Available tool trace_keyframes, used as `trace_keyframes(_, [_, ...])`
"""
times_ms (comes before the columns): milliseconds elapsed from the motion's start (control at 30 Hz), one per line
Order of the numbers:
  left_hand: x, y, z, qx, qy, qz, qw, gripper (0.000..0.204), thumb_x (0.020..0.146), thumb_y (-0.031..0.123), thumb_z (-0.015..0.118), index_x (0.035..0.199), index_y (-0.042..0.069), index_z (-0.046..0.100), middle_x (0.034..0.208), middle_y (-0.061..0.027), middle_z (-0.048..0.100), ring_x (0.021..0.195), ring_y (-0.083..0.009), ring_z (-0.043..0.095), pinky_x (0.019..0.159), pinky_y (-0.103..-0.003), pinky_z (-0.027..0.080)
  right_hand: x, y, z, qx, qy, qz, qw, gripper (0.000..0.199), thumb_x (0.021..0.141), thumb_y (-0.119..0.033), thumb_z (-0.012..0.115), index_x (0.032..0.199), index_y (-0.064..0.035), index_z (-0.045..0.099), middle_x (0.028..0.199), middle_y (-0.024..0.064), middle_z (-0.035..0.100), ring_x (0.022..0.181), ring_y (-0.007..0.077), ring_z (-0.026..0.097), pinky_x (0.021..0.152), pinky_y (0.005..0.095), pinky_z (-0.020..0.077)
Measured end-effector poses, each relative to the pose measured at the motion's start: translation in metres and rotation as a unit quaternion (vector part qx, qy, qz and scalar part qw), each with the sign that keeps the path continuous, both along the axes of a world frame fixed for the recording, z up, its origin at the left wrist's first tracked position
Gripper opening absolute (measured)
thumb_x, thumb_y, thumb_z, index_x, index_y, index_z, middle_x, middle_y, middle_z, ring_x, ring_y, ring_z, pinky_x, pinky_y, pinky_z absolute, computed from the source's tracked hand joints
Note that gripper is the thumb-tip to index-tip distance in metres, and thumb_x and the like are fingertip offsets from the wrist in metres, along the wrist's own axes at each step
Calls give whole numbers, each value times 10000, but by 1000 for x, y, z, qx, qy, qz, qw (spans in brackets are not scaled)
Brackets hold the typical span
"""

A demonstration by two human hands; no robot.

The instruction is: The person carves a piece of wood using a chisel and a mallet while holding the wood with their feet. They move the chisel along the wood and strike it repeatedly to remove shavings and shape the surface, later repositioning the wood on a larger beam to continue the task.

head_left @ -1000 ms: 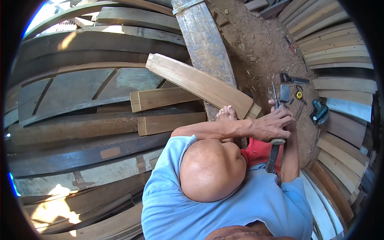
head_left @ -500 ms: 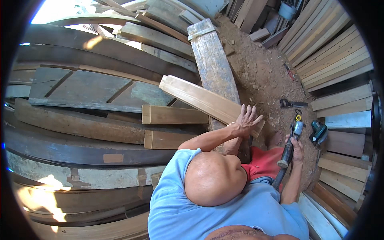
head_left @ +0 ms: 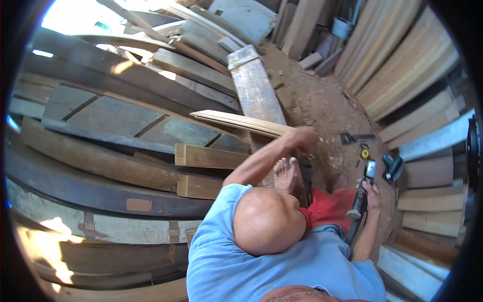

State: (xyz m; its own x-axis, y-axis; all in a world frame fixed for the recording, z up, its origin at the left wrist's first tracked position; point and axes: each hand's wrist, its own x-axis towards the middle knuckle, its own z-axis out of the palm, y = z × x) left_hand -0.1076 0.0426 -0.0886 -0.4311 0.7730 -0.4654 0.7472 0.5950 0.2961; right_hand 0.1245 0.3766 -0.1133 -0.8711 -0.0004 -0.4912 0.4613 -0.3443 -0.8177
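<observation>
The pale plank (head_left: 236, 122) lies tilted across a heap of dark, weathered boards (head_left: 100, 161), its near end reaching out over the dirt floor (head_left: 322, 100). The left hand (head_left: 304, 137) rests on that near end with its fingers curled down over the wood; how tightly they grip cannot be told. Just below the plank's end a bare foot (head_left: 287, 173) is planted, and further below sit the red shorts (head_left: 327, 207).

To the right of the plank's end, the right hand (head_left: 371, 195) is wrapped fully around the dark handle of a hammer (head_left: 366, 176), held upright with its head uppermost.

Under the plank, a long grey board (head_left: 254, 85) runs away from the person. Two short wooden blocks (head_left: 206, 156) jut out side by side below the plank, resting on the dark boards.

The floor is bare brown earth strewn with chips. Beyond the plank's end, on the dirt, lie a dark metal tool (head_left: 354, 137), a small yellow object (head_left: 365, 153) and a teal tool (head_left: 392, 167). Stacked light timber (head_left: 412, 75) lines the far right side.
</observation>
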Motion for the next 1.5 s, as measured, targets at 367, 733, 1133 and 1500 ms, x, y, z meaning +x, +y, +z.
trace_keyframes(367, [9, -67, 3, 152, 94, 121, 976, 497, 743, 347, 849, 1146, 115, 672, 1026, -148, 733, 1020, -360, 687, 882, -481, 527, 71, 15, -34, 48, -104, 38, 993, 364, 868, -317, 773, 1056, -24, 666, 899, 74, 714, 783, 142, 671, 728, 293, 554])
trace_keyframes(733, [33, -90, -12, 140, 166, 99, 971, 409, 727, 341, 845, 1031, 144, 656, 972, -65, 693, 1023, -319, 651, 881, -469, 495, 79, -11, -79, 25, -185, 86, 979, 318, 830, -277, 786, 978, -33, 646, 811, 91, 704, 682, 191, 683, 656, 337, 576])
trace_keyframes(1133, [49, -86, -19, 182, 195, 107, 958, 354, 722, 250, 794, 1039, 161, 666, 959, -38, 693, 955, -279, 642, 852, -440, 476, 64, -18, -80, 23, -190, 113, 975, 360, 798, -309, 807, 985, -48, 644, 808, 76, 697, 672, 164, 668, 633, 311, 555])
trace_keyframes(1500, [63, -97, -22, 177, 195, 118, 957, 333, 723, 174, 757, 1043, 148, 669, 1053, -42, 705, 990, -281, 631, 903, -428, 476, 34, -28, -78, 63, -195, 179, 962, 350, 805, -303, 778, 993, -51, 625, 815, 62, 686, 706, 151, 661, 659, 304, 543])
